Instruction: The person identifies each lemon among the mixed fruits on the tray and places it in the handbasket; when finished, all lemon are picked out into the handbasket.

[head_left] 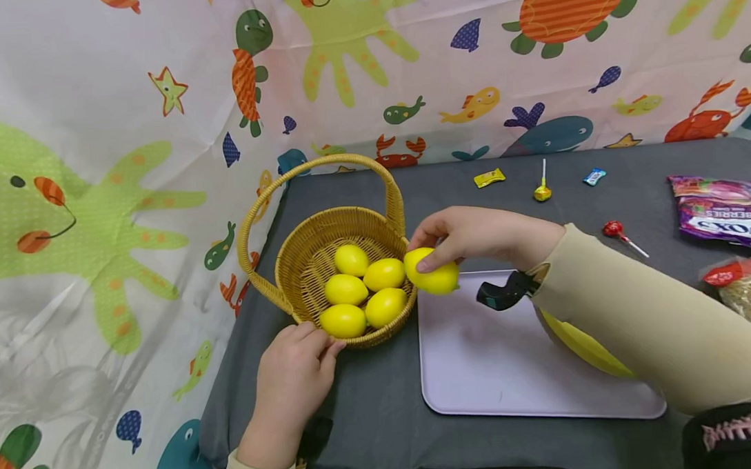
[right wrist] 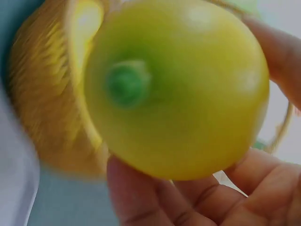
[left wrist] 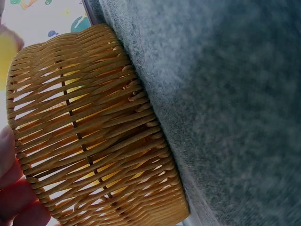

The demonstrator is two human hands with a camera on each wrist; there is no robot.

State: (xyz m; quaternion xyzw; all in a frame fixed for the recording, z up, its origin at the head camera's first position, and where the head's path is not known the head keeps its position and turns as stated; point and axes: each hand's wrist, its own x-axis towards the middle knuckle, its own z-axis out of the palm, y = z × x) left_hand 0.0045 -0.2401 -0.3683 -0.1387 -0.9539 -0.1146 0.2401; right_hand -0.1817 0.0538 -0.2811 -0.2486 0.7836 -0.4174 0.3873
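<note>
A yellow lemon (head_left: 436,277) with a green tip is held in my right hand (head_left: 475,238), at the right rim of a wicker basket (head_left: 302,254). Close up in the right wrist view, thumb and fingers wrap round the lemon (right wrist: 188,94). Several more lemons (head_left: 345,289) lie inside the basket, whose tall handle arches above it. My left hand (head_left: 293,375) grips the basket's near rim. In the left wrist view, the woven wall (left wrist: 89,136) fills much of the picture, with fingertips (left wrist: 23,200) at its edge.
A pale lilac tray (head_left: 479,369) lies right of the basket; a yellow curved thing (head_left: 593,347) on it is partly hidden by the right sleeve. Farther back are wrapped sweets (head_left: 489,178), lollipops (head_left: 542,192) and a purple bag (head_left: 722,212). A printed curtain (head_left: 357,69) hangs behind.
</note>
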